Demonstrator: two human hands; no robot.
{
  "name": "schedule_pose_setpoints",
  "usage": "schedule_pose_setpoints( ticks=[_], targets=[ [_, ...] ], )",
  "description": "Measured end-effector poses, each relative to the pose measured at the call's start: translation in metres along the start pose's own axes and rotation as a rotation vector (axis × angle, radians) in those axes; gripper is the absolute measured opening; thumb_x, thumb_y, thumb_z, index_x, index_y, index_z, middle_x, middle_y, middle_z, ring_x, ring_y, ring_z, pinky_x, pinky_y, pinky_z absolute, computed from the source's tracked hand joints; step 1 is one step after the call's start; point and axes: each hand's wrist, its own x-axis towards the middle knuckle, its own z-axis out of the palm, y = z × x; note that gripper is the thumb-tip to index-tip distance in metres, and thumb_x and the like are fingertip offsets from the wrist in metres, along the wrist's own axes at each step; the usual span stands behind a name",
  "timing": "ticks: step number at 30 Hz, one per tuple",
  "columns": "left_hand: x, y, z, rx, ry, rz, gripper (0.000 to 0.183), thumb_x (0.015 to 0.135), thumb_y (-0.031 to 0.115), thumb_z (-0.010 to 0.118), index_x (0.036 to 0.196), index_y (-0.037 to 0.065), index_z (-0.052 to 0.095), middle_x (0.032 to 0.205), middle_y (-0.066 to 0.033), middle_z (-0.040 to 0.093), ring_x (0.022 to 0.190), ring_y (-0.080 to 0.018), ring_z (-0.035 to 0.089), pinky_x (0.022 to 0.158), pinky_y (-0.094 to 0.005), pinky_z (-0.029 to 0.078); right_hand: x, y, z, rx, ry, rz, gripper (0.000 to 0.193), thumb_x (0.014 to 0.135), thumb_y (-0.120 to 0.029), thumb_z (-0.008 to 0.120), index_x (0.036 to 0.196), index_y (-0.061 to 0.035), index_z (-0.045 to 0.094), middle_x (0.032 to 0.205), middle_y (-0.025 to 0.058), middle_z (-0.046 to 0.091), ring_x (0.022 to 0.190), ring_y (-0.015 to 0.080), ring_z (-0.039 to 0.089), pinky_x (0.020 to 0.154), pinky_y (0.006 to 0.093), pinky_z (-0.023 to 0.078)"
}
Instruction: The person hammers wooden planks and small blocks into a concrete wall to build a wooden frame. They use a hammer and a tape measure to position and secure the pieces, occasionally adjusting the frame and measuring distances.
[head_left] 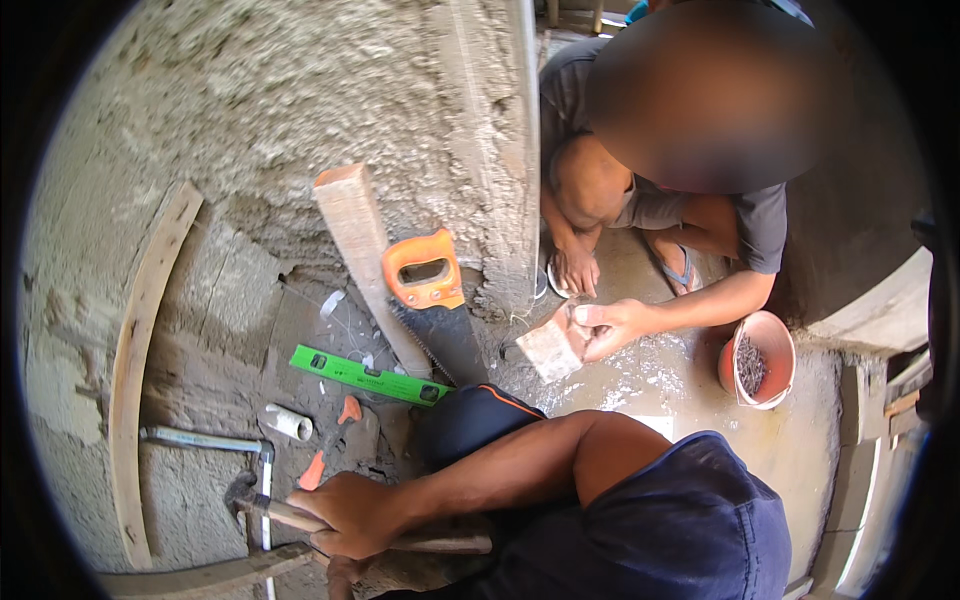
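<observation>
Rough concrete floor and wall, tools scattered about — one hand [350,512] closed around a hammer handle [300,518].

Which of the person's own hands grips the wooden handle cannot be told for sure; the arm crosses from the right over a dark blue knee, so it reads as the right, and the other hand is not in view. The hammer lies low on the floor [200,480] near a metal pipe [200,438], just below a green spirit level [370,376] and an orange-handled saw [425,270] leaning on a plank [360,250]. A co-worker crouches opposite, a brick-like block [550,350] in hand, beside an orange bucket [775,340] of nails. Judging by the grip, the hammer is being taken up — the lift needs a clear path past the pipe. No labels are readable.
</observation>
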Motion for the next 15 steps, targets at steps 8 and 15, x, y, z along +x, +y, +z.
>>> schedule_pose_setpoints(
  ticks=[8,15],
  targets=[
    [-0.113,0.245,-0.266,-0.195,-0.244,0.335,0.042,0.074,0.037,0.096,0.100,0.006,0.081,0.089,-0.0123,0.080,0.090,-0.0311,0.079,0.085,-0.0366,0.061,0.006,0.010,-0.015,-0.101,0.263,-0.024,0.048,0.082,-0.020,0.070,0.123,0.0005,0.055,0.088,0.0257,0.071,0.083,0.0461,0.070,0.075,0.0575,0.053],
    [-0.049,0.455,-0.303,0.117,0.597,1.018,0.098,0.074,0.051,0.092,0.148,-0.001,0.053,0.117,-0.0215,0.074,0.101,-0.0393,0.075,0.089,-0.0460,0.060,-0.003,0.037,0.004,-0.192,0.369,-0.284,0.048,0.085,-0.022,0.069,0.126,-0.0001,0.055,0.094,0.0279,0.071,0.090,0.0488,0.070,0.081,0.0579,0.053]
  ],
)
